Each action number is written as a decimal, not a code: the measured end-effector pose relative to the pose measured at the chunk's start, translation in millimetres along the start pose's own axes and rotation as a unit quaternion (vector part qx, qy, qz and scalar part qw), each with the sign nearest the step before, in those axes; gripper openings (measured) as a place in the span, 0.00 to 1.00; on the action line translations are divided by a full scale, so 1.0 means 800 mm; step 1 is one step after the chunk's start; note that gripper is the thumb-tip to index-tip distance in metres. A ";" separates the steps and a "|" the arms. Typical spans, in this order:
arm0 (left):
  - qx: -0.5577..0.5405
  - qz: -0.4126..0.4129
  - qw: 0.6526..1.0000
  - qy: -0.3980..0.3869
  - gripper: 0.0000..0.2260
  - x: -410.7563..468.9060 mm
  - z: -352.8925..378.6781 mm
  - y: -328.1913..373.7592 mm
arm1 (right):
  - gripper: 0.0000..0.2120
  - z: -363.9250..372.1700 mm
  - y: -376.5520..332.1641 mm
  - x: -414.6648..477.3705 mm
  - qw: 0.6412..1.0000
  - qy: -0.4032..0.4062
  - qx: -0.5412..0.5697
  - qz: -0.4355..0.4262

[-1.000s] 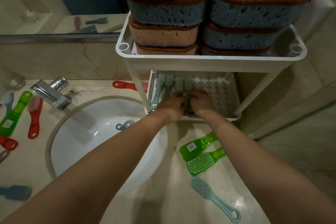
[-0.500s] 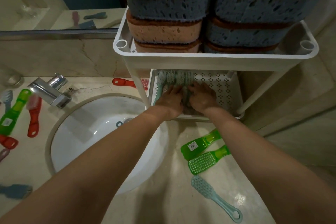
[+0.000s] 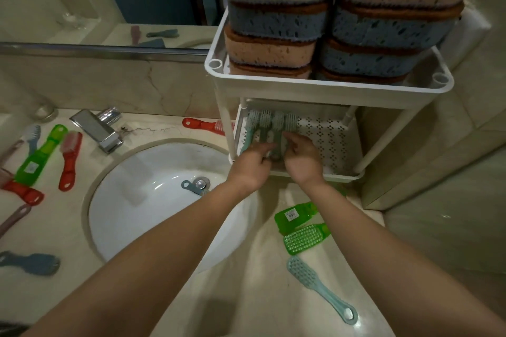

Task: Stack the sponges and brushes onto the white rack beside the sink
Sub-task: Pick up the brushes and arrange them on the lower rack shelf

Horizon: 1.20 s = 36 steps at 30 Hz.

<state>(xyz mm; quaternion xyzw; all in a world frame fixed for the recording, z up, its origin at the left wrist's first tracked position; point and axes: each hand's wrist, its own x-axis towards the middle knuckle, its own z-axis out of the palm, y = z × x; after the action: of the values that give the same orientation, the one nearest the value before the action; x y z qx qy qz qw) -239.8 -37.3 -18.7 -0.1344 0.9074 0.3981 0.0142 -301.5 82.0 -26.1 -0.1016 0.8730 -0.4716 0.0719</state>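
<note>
near counter, right: a teal brush (image 3: 320, 290) and two green brushes (image 3: 306, 238) lie loose on the marble, waiting to go on the rack.
near counter, left: a grey-blue brush (image 3: 32, 262) lies apart, also not yet shelved.
sink (image 3: 115, 227): one small blue brush (image 3: 191, 187) sits by the drain.
far counter, left: red brushes (image 3: 69, 161), a green brush (image 3: 41, 154) and others are scattered beside the tap (image 3: 97, 128); one more red brush (image 3: 204, 125) lies behind the sink, just left of the rack.
left hand (image 3: 250, 163): fingers bent onto the handles of the four teal brushes (image 3: 269, 122).
right hand (image 3: 302, 157): thumb and forefinger pinch a handle at the right of that row.
lower shelf (image 3: 328, 142): the four brushes lie side by side at its left, heads to the far side; the right half is bare.
top shelf (image 3: 328, 87): sponges (image 3: 276, 19) stand in two tall piles; this part looks done.
progress: sponges appear finished, brushes barely begun, with about a dozen left out.
</note>
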 end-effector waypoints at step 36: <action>-0.273 -0.311 0.755 0.509 0.21 -0.576 -0.188 -0.334 | 0.12 0.395 -0.234 -0.469 0.886 -0.421 0.057 -0.187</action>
<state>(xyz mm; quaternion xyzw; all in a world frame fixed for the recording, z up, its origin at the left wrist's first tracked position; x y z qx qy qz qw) 284.3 -212.2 -46.5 -0.5897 0.5419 0.4754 -0.3642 152.2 -182.2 -30.2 -0.4471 0.6976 -0.4381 0.3486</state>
